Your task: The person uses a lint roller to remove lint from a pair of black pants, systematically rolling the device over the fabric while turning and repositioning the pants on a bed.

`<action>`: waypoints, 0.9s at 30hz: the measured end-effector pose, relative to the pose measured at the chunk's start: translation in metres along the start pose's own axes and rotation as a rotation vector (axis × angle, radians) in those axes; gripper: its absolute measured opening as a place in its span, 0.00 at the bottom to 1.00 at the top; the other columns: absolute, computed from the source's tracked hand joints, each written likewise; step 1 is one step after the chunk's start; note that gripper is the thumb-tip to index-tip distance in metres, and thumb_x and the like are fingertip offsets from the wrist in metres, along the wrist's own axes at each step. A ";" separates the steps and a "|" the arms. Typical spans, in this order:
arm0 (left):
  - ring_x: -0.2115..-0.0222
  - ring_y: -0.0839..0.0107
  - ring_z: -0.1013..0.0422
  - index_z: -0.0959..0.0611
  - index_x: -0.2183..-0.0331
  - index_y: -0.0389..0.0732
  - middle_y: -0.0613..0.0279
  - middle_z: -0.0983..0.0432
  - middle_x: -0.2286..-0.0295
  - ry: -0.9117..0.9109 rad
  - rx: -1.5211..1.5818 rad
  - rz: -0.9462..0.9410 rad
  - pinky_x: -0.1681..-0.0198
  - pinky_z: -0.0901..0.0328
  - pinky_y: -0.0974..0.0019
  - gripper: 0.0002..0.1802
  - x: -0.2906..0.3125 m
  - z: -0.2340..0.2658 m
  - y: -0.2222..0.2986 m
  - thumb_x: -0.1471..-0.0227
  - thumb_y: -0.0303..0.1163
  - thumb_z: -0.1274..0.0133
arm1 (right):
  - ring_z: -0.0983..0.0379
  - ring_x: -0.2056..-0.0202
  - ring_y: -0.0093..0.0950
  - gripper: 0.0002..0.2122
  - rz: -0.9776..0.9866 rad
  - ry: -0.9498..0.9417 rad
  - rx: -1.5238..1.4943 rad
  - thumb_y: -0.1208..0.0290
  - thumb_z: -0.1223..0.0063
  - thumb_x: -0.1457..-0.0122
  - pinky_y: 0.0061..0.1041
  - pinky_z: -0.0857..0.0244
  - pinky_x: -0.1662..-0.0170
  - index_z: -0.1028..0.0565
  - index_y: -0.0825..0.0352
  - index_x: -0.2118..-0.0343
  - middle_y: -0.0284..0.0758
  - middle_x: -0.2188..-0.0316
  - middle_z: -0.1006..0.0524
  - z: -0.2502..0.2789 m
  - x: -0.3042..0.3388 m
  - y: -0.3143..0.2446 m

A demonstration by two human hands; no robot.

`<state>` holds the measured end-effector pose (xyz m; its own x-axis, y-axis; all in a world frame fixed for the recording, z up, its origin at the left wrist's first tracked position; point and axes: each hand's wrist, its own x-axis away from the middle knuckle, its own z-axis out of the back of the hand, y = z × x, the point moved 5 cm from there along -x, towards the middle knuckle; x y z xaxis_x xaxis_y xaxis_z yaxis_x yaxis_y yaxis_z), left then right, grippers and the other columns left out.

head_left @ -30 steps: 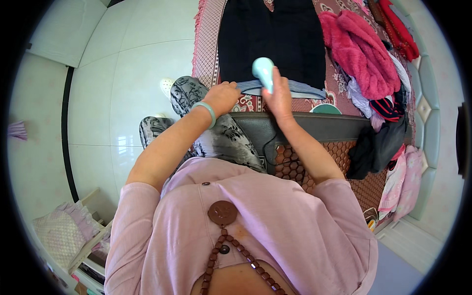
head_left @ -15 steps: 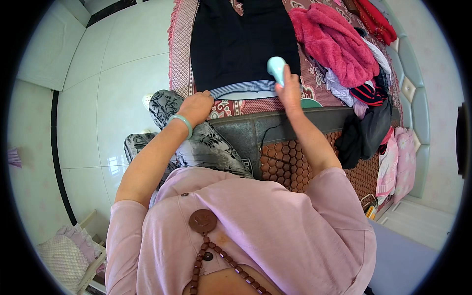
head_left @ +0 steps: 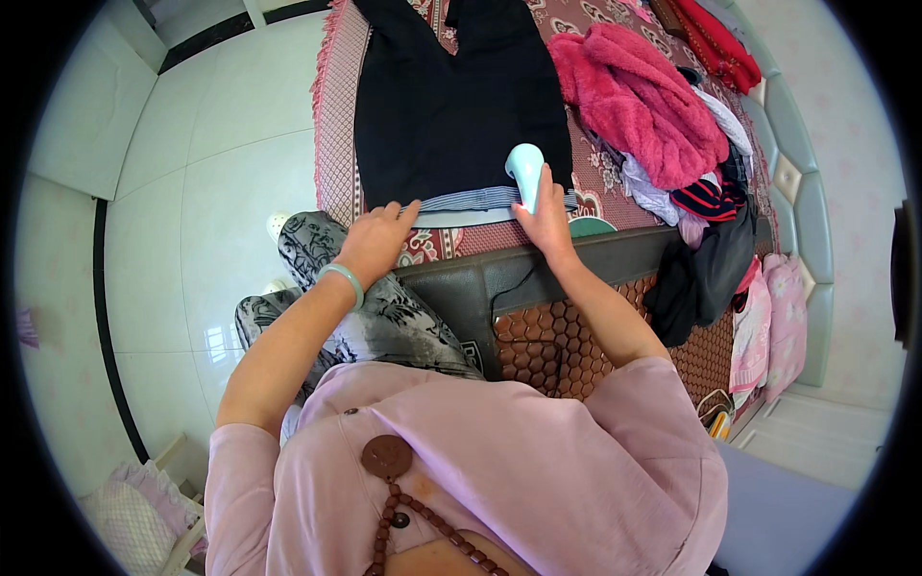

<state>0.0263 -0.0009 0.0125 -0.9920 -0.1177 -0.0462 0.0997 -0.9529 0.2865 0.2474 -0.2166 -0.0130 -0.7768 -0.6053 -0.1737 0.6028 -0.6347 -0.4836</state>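
Note:
Black trousers (head_left: 451,120) lie spread on the patterned bed cover, their striped waistband (head_left: 466,200) toward me. At the waistband's left end, my left hand (head_left: 376,238) grips the edge with its fingers on top; the thumb is hidden. My right hand (head_left: 547,219) is closed around the handle of a mint-green lint remover (head_left: 524,173). Its rounded head is over the trousers just beyond the waistband, on the right side. Whether the head touches the cloth, I cannot tell.
A fluffy pink garment (head_left: 653,106) tops a heap of clothes to the right. In front of me, a dark padded bed edge (head_left: 447,283) borders a brown honeycomb mat (head_left: 523,331) with a thin black cable. Pale floor tiles (head_left: 230,173) lie to the left.
My right hand has brought the lint remover nearer to me and slightly left, closer to the waistband. My left hand stays at the waistband's left end, its fingers a little more spread. The view has shifted slightly.

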 end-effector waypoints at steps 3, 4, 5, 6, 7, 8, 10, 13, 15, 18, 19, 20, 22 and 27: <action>0.60 0.54 0.27 0.27 0.38 0.43 0.54 0.27 0.62 0.091 0.061 -0.082 0.56 0.29 0.53 0.33 -0.020 -0.003 0.002 0.48 0.23 0.47 | 0.30 0.52 0.56 0.43 0.071 0.033 0.022 0.73 0.37 0.47 0.45 0.32 0.47 0.49 0.70 0.30 0.58 0.51 0.32 0.002 -0.012 0.014; 0.59 0.54 0.27 0.27 0.38 0.43 0.54 0.27 0.61 0.037 0.078 -0.072 0.55 0.29 0.54 0.33 -0.029 -0.007 0.002 0.48 0.23 0.47 | 0.30 0.52 0.56 0.43 0.085 0.047 0.036 0.73 0.38 0.46 0.45 0.32 0.47 0.50 0.70 0.30 0.58 0.51 0.32 0.002 -0.022 0.016; 0.59 0.54 0.27 0.27 0.38 0.44 0.54 0.27 0.61 -0.016 0.094 -0.060 0.54 0.29 0.54 0.33 -0.035 -0.011 0.001 0.48 0.23 0.47 | 0.30 0.52 0.56 0.42 0.052 0.068 0.078 0.73 0.39 0.46 0.44 0.32 0.47 0.50 0.70 0.29 0.57 0.50 0.32 0.001 -0.034 0.021; 0.56 0.55 0.28 0.28 0.38 0.48 0.55 0.27 0.60 -0.094 0.120 -0.032 0.51 0.29 0.54 0.34 -0.039 -0.021 -0.003 0.47 0.23 0.47 | 0.29 0.53 0.56 0.42 0.000 0.075 0.093 0.74 0.39 0.46 0.44 0.31 0.48 0.49 0.71 0.30 0.56 0.51 0.32 0.002 -0.047 0.026; 0.55 0.55 0.28 0.28 0.37 0.49 0.55 0.27 0.59 -0.118 0.141 -0.010 0.50 0.29 0.54 0.35 -0.039 -0.028 -0.007 0.47 0.23 0.46 | 0.28 0.54 0.55 0.42 -0.050 0.082 0.107 0.74 0.38 0.47 0.43 0.30 0.49 0.48 0.71 0.30 0.56 0.52 0.32 0.002 -0.059 0.030; 0.54 0.55 0.28 0.28 0.37 0.50 0.55 0.27 0.59 -0.141 0.163 0.012 0.49 0.30 0.55 0.35 -0.037 -0.035 -0.011 0.47 0.23 0.45 | 0.27 0.54 0.55 0.42 -0.062 0.089 0.108 0.74 0.37 0.47 0.43 0.30 0.49 0.48 0.70 0.30 0.56 0.52 0.32 0.004 -0.070 0.034; 0.53 0.54 0.29 0.29 0.37 0.53 0.54 0.27 0.59 -0.188 0.238 0.044 0.47 0.30 0.55 0.37 -0.035 -0.035 -0.013 0.49 0.22 0.43 | 0.27 0.54 0.56 0.43 -0.039 0.147 0.127 0.75 0.35 0.49 0.43 0.30 0.50 0.47 0.68 0.30 0.57 0.53 0.31 0.001 -0.091 0.046; 0.52 0.54 0.29 0.29 0.37 0.54 0.54 0.27 0.58 -0.219 0.267 0.078 0.46 0.31 0.55 0.39 -0.038 -0.036 -0.018 0.50 0.21 0.42 | 0.27 0.54 0.57 0.44 -0.056 0.145 0.169 0.76 0.33 0.50 0.43 0.30 0.49 0.46 0.69 0.31 0.57 0.53 0.31 -0.002 -0.125 0.043; 0.51 0.54 0.29 0.30 0.37 0.55 0.54 0.27 0.58 -0.249 0.267 0.105 0.46 0.31 0.55 0.39 -0.038 -0.042 -0.020 0.50 0.22 0.41 | 0.27 0.53 0.58 0.44 -0.078 0.158 0.186 0.76 0.33 0.50 0.44 0.30 0.49 0.45 0.69 0.31 0.58 0.52 0.31 -0.006 -0.145 0.048; 0.51 0.54 0.29 0.30 0.38 0.56 0.55 0.27 0.57 -0.265 0.289 0.120 0.46 0.31 0.54 0.39 -0.040 -0.043 -0.020 0.50 0.22 0.41 | 0.27 0.52 0.59 0.44 -0.133 0.222 0.203 0.74 0.31 0.52 0.45 0.30 0.48 0.44 0.69 0.32 0.60 0.50 0.31 -0.012 -0.176 0.063; 0.50 0.54 0.29 0.30 0.38 0.57 0.55 0.27 0.57 -0.266 0.295 0.125 0.46 0.31 0.54 0.39 -0.040 -0.043 -0.020 0.50 0.22 0.41 | 0.27 0.53 0.60 0.43 -0.150 0.231 0.182 0.73 0.31 0.52 0.46 0.30 0.48 0.43 0.70 0.33 0.61 0.51 0.30 -0.015 -0.185 0.064; 0.50 0.54 0.29 0.30 0.38 0.57 0.55 0.27 0.57 -0.268 0.300 0.127 0.46 0.31 0.54 0.39 -0.041 -0.045 -0.021 0.50 0.23 0.41 | 0.28 0.54 0.60 0.42 -0.168 0.240 0.162 0.71 0.31 0.52 0.47 0.30 0.49 0.42 0.70 0.34 0.61 0.53 0.29 -0.017 -0.192 0.065; 0.50 0.54 0.30 0.30 0.38 0.57 0.55 0.27 0.57 -0.279 0.306 0.131 0.46 0.31 0.54 0.39 -0.043 -0.043 -0.020 0.50 0.23 0.41 | 0.27 0.53 0.61 0.38 -0.222 0.301 0.105 0.68 0.30 0.54 0.47 0.31 0.50 0.38 0.72 0.40 0.61 0.55 0.27 -0.021 -0.199 0.068; 0.51 0.54 0.28 0.25 0.40 0.56 0.55 0.26 0.58 -0.245 0.307 0.135 0.50 0.30 0.52 0.32 -0.044 -0.036 -0.019 0.46 0.21 0.49 | 0.26 0.52 0.56 0.43 -0.023 0.140 0.025 0.67 0.29 0.53 0.45 0.30 0.49 0.39 0.70 0.34 0.58 0.54 0.25 -0.033 -0.180 0.034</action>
<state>0.0705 0.0121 -0.0250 -0.9644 -0.1302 0.2300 0.2390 -0.8015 0.5482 0.4017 -0.1135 -0.0269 -0.8074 -0.5183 -0.2819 0.5873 -0.6603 -0.4680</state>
